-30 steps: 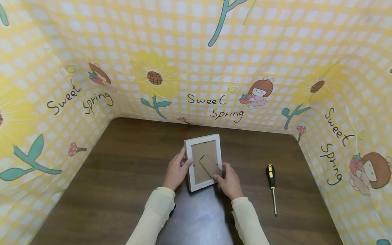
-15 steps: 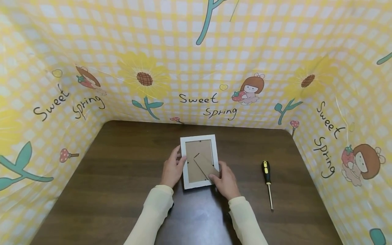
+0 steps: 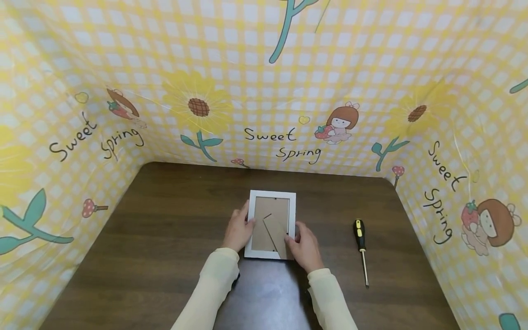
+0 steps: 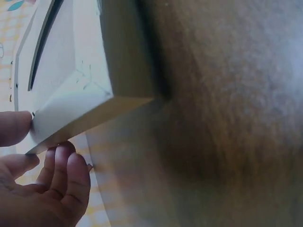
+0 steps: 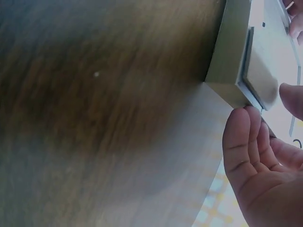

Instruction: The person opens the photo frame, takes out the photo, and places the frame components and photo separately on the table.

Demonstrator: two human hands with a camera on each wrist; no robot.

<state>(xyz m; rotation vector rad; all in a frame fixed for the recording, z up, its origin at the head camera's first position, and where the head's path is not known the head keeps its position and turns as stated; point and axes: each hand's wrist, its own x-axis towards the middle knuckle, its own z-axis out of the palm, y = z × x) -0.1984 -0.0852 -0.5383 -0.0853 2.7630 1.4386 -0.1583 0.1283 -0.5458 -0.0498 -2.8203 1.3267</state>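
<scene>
1. The left hand (image 3: 238, 230) pinches the left long edge of the white picture frame (image 3: 264, 236) – thumb over the back, fingers loosely bent against the side, with little space between.
2. The right hand (image 3: 305, 247) grips the opposite edge, nearer the lower corner; its thumb lies over the back by the stand (image 3: 275, 233), and its fingertips meet the side.
3. The frame lies between the two hands, touching both, back side up, its long axis running away from the person. Whether it rests on the table (image 3: 165, 275) or is held just above, I cannot tell.
4. The stand slants across the back, its wider end toward the lower right corner, so the right hand is the nearer one to it.
5. Farther out on the right, well apart from both hands, lies a screwdriver (image 3: 361, 250) – handle away from the person, tip toward them.
6. Beyond the table stands a checked cloth (image 3: 231, 59).
</scene>
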